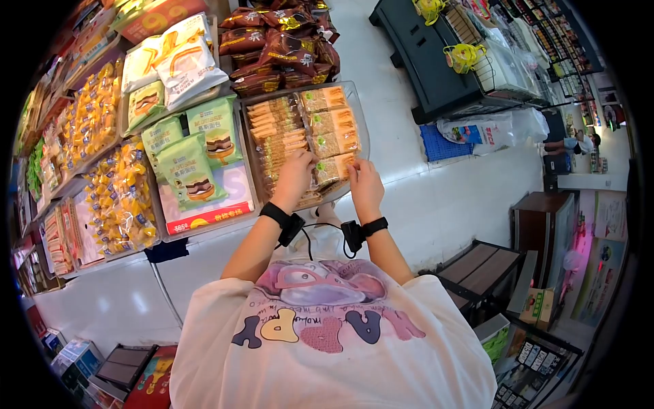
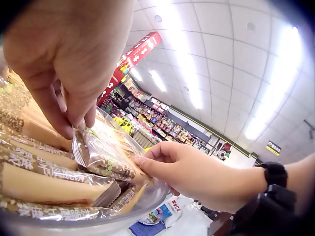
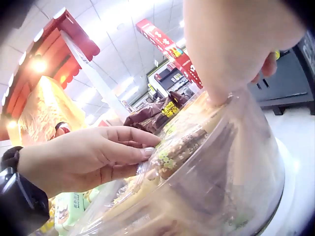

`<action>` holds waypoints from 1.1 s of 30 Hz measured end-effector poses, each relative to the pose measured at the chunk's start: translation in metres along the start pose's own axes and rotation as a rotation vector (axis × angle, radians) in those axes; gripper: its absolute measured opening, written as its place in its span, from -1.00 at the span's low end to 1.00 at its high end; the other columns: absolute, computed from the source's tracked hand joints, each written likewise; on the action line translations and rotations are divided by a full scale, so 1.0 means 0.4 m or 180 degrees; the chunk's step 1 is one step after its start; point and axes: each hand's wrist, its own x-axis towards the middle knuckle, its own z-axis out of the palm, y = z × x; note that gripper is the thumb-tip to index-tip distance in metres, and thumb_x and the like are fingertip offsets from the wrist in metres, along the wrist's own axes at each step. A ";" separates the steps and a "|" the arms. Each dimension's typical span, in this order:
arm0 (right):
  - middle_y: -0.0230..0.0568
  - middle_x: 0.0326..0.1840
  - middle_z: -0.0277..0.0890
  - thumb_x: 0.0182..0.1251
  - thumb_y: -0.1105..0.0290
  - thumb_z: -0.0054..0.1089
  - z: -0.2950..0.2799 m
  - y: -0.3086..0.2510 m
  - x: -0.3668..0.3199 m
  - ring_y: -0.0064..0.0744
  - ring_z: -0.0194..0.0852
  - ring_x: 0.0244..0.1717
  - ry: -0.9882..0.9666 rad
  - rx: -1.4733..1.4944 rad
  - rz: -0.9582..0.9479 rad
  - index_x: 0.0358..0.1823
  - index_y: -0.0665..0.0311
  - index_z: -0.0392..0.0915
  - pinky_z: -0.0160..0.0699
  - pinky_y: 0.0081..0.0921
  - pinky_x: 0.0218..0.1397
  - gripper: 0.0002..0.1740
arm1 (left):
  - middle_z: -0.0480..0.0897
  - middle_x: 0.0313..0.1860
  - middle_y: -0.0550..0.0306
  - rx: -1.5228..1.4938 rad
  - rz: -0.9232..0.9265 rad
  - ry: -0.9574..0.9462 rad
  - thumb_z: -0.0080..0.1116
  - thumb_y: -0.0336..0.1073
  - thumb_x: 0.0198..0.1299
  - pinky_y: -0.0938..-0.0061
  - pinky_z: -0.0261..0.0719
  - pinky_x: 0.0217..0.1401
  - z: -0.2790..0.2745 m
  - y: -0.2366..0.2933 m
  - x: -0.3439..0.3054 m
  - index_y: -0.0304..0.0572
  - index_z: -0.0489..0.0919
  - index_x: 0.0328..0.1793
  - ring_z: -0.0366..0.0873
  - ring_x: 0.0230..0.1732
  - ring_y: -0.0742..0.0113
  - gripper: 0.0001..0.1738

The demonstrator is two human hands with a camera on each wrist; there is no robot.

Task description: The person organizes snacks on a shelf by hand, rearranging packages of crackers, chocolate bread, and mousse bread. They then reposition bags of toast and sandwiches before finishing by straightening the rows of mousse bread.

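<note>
A clear plastic bin (image 1: 363, 119) holds rows of individually wrapped, seed-coated pastries (image 1: 276, 129). At its near end, my left hand (image 1: 294, 180) pinches the crimped wrapper end of one wrapped pastry (image 1: 332, 168). My right hand (image 1: 366, 188) holds the same packet's other end, its thumb on top in the left wrist view. That packet (image 2: 106, 153) lies over other packets and tilts along the bin's curved wall. In the right wrist view, my left hand (image 3: 93, 157) has its thumb and fingertips right at the wrapper's edge.
Green bread packets (image 1: 194, 174) sit left of the bin, beyond them yellow-wrapped snacks (image 1: 122, 198). Dark red snack bags (image 1: 279, 48) are piled behind it. Across the aisle to the right stand a dark cabinet (image 1: 429, 61) and a blue mat (image 1: 443, 143) on the floor.
</note>
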 end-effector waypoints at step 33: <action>-0.16 -0.42 0.51 0.39 0.32 0.09 -0.134 0.035 -0.068 -0.34 0.46 -0.58 0.1070 0.1159 -0.0051 0.09 0.24 0.42 0.45 -0.44 -0.42 -0.70 | 0.62 -0.30 -0.08 0.0782 -0.0204 -0.0373 0.13 -0.21 0.24 0.18 0.49 -0.22 -0.296 0.001 -0.232 -0.17 0.53 -0.12 0.56 -0.21 -0.04 -0.79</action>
